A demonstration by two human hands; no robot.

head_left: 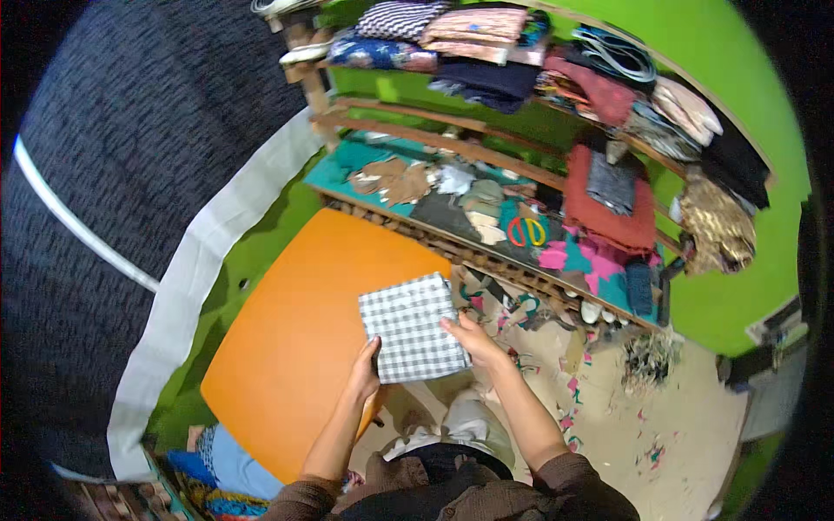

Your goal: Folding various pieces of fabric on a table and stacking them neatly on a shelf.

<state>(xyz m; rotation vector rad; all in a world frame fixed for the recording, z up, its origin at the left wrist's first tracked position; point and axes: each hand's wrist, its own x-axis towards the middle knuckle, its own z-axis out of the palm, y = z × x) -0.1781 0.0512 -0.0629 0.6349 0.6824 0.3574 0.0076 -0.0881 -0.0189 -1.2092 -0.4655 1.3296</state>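
Between my two hands I hold a folded grey-and-white checked cloth (413, 332), a flat square packet, over the right edge of the orange table (287, 304). My left hand (365, 372) grips its lower left edge, the thumb along the side. On the right side, my right hand (471, 339) has its thumb on top of the cloth and the other fingers underneath, mostly hidden.
A bench (417, 207) with fabric scraps and red-and-yellow-handled scissors (526, 232) stands beyond the table. Folded cloths (482, 30) fill the shelf above. Scraps litter the floor (608, 417) at right. A dark curtain (130, 130) hangs at left; blue fabrics (230, 460) lie lower left.
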